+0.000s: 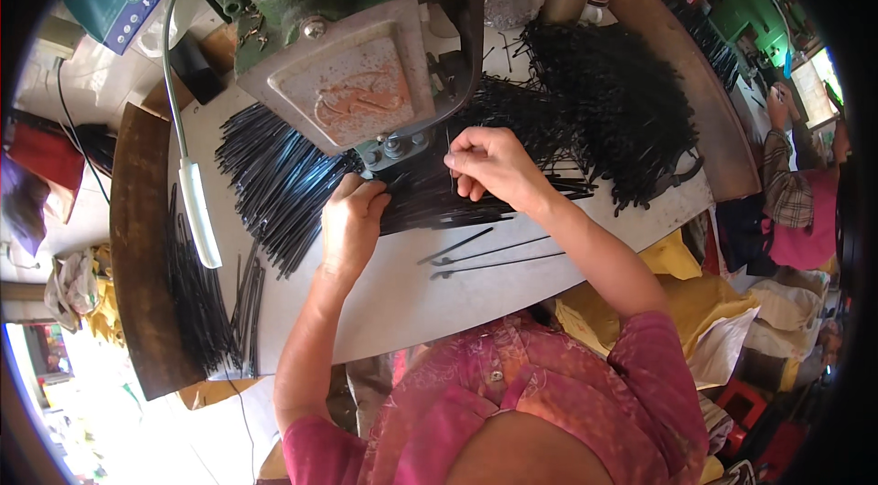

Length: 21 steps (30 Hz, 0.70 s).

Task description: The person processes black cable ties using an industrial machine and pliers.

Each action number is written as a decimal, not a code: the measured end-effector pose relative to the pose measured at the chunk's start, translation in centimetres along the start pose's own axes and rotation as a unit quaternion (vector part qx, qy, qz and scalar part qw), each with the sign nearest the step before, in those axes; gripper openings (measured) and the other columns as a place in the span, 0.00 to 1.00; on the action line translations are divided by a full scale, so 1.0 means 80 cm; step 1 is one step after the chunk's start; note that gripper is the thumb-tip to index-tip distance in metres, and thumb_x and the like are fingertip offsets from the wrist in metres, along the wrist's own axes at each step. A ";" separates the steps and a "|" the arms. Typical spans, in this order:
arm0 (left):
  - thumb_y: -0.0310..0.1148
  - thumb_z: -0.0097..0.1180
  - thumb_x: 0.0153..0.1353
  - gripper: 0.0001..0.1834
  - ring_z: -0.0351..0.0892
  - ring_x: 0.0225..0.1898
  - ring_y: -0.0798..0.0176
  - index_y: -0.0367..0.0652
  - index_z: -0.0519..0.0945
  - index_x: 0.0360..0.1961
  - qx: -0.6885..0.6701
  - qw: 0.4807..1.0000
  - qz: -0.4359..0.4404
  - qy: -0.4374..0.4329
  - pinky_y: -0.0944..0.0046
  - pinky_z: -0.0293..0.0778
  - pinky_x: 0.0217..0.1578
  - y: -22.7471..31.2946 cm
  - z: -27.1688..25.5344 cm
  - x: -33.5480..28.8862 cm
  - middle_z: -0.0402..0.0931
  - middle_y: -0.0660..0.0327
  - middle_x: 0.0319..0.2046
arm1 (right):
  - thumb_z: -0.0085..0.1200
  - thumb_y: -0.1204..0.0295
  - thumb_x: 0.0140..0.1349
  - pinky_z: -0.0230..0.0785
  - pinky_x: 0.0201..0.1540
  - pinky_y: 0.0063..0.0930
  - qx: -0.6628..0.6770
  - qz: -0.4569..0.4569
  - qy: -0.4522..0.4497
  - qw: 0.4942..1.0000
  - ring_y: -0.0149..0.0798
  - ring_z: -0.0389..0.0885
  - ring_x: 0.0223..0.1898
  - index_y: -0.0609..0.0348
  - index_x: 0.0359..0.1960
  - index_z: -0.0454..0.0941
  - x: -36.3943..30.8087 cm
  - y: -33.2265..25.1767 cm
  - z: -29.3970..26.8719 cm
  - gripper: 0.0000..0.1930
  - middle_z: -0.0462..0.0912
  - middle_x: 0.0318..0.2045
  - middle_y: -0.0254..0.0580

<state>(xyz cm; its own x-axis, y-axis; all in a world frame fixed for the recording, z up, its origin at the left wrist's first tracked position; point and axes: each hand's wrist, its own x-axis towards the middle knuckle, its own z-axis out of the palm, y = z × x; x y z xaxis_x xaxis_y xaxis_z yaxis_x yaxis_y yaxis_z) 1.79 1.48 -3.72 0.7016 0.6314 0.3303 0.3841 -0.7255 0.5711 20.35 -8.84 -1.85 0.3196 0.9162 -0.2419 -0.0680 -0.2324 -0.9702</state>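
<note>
Wht tbl (366, 329), brn rim (146, 247); pale flr (183, 444) v. brt L.

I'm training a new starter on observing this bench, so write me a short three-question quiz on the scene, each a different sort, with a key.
1. Multiple choice: What colour is the painted body of the machine? A pink; B green; C yellow.
2. True or false: In the picture, the slim white lamp hangs to the left of the machine.
3. Short answer: Which of the camera wearer's hands is nearer the tangled heap of thin black pieces on the right?

Key: 1 B; 2 true; 3 the right hand.
</note>
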 end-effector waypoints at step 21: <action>0.20 0.46 0.53 0.08 0.74 0.20 0.69 0.34 0.76 0.34 -0.261 0.954 -0.124 -0.075 0.71 0.69 0.22 0.046 -0.044 -0.016 0.74 0.57 0.20 | 0.49 0.77 0.55 0.74 0.39 0.31 0.325 -0.008 0.055 0.944 0.41 0.79 0.34 0.66 0.31 0.68 0.023 -0.001 0.027 0.05 0.76 0.32 0.49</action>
<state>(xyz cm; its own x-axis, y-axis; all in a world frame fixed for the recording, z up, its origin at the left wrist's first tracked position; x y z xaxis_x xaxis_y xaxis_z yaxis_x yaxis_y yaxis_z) 0.23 -1.03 0.61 0.7211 0.6911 0.0483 0.2244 -0.2989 0.9275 18.88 -6.42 -2.24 0.4191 0.8703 -0.2589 -0.6171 0.0638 -0.7843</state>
